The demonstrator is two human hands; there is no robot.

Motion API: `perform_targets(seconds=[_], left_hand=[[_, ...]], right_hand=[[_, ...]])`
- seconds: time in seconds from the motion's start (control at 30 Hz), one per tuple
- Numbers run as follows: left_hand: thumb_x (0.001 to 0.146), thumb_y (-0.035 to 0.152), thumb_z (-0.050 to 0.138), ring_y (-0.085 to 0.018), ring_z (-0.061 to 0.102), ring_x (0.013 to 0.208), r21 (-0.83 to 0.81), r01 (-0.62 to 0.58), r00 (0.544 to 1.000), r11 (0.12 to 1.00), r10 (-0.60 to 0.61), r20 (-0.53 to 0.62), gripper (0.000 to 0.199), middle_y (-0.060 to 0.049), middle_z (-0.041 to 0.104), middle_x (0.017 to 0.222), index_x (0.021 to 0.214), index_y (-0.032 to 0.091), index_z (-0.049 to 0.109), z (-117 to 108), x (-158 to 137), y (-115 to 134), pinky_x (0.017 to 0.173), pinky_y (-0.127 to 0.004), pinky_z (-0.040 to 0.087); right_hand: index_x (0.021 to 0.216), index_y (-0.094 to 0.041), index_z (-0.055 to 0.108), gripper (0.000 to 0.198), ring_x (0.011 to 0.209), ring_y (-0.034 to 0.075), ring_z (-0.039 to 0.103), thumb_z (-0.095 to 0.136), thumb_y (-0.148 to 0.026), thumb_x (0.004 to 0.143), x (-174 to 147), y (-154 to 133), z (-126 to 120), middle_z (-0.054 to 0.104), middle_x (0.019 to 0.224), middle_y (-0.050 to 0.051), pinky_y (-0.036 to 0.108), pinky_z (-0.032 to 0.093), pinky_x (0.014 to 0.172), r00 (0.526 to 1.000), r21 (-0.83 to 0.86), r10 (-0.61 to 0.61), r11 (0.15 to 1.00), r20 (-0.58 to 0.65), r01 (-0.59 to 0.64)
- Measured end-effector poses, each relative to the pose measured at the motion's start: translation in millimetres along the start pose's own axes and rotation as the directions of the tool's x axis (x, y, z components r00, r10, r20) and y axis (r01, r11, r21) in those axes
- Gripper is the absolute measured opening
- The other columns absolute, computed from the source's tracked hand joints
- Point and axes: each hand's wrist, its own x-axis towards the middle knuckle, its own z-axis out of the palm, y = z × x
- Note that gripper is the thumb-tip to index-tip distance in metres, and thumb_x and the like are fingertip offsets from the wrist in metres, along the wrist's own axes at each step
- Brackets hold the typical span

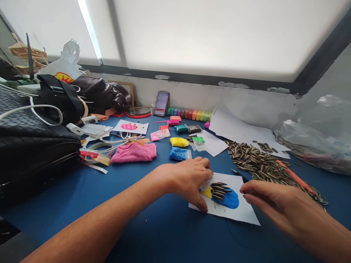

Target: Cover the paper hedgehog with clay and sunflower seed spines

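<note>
A sheet of white paper (248, 212) lies on the blue table, bearing a flattened blue clay body (233, 201) with a yellow clay head (206, 192) at its left. Several striped sunflower seeds (220, 191) stick out of the blue clay beside the head, above pencilled legs. My left hand (190, 179) presses on the paper's left side, thumb and fingers apart. Over the right edge, my right hand (274, 201) has thumb and forefinger pinched; whatever is between them is hidden. A dark pointed pen (240, 174) runs behind that hand.
A pile of sunflower seeds (255, 160) with an orange tool (296, 177) lies at right. Clay packets, blue (179, 153) and yellow (179, 142), sit beyond my left hand. A pink cloth (134, 152), cables and a black bag (35, 157) are left; a plastic bag (315, 142) is far right.
</note>
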Motion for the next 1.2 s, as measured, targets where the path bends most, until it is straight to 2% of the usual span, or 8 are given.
perform_targets(seconds=[0.1, 0.23, 0.43, 0.6, 0.77, 1.2], left_hand=[[0.073, 0.047, 0.072, -0.022, 0.047, 0.109, 0.007, -0.004, 1.0, 1.0, 0.004, 0.001, 0.055, -0.009, 0.049, 0.121, 0.115, 0.014, 0.06, 0, 1, 0, 0.092, -0.031, 0.043], [0.073, 0.048, 0.072, -0.022, 0.047, 0.108, 0.009, -0.012, 1.0, 1.0, 0.012, 0.0, 0.055, -0.009, 0.049, 0.121, 0.116, 0.015, 0.059, 1, 1, -1, 0.092, -0.032, 0.043], [0.072, 0.047, 0.072, -0.023, 0.047, 0.108, 0.018, -0.011, 1.0, 1.0, 0.011, -0.006, 0.055, -0.009, 0.049, 0.121, 0.116, 0.015, 0.059, 2, 1, -2, 0.09, -0.031, 0.043], [0.073, 0.048, 0.07, -0.023, 0.047, 0.108, 0.019, -0.026, 1.0, 0.999, 0.026, -0.001, 0.055, -0.009, 0.048, 0.12, 0.117, 0.015, 0.058, 3, 2, -3, 0.091, -0.032, 0.043], [0.073, 0.048, 0.07, -0.023, 0.046, 0.109, 0.025, -0.018, 1.0, 1.0, 0.018, 0.005, 0.055, -0.009, 0.048, 0.121, 0.117, 0.016, 0.057, 3, 1, -2, 0.091, -0.032, 0.042], [0.074, 0.047, 0.069, -0.024, 0.046, 0.108, 0.009, -0.024, 1.0, 1.0, 0.024, 0.006, 0.054, -0.009, 0.048, 0.121, 0.117, 0.017, 0.057, 1, 0, -1, 0.089, -0.032, 0.042]], right_hand=[[0.096, -0.028, 0.072, 0.025, 0.065, 0.014, 0.071, 0.047, -0.027, 0.095, -1, -3, 3, 0.073, 0.079, 0.001, 0.02, 0.055, 0.054, 0.996, -0.039, -0.086, 0.996, -0.027, 0.085], [0.09, -0.027, 0.072, 0.029, 0.054, 0.011, 0.066, 0.044, -0.022, 0.096, -1, -8, 8, 0.069, 0.075, 0.001, 0.019, 0.05, 0.044, 0.988, -0.104, -0.153, 0.983, -0.017, 0.151], [0.084, -0.026, 0.068, 0.023, 0.056, 0.012, 0.067, 0.048, -0.027, 0.095, -3, -8, 17, 0.069, 0.07, -0.001, 0.02, 0.049, 0.046, 0.99, -0.138, -0.102, 0.987, -0.099, 0.088], [0.09, -0.027, 0.069, 0.024, 0.061, 0.012, 0.07, 0.046, -0.024, 0.096, -5, -6, 21, 0.072, 0.076, -0.001, 0.019, 0.051, 0.05, 0.991, -0.099, -0.096, 0.991, -0.099, 0.086], [0.088, -0.027, 0.069, 0.025, 0.059, 0.013, 0.069, 0.046, -0.026, 0.096, -5, -5, 24, 0.072, 0.074, -0.001, 0.021, 0.05, 0.049, 0.993, -0.102, -0.068, 0.993, -0.099, 0.058], [0.087, -0.024, 0.07, 0.026, 0.061, 0.014, 0.071, 0.045, -0.024, 0.097, -2, -8, 27, 0.072, 0.076, 0.001, 0.022, 0.052, 0.051, 0.98, -0.17, -0.139, 0.979, -0.142, 0.115]])
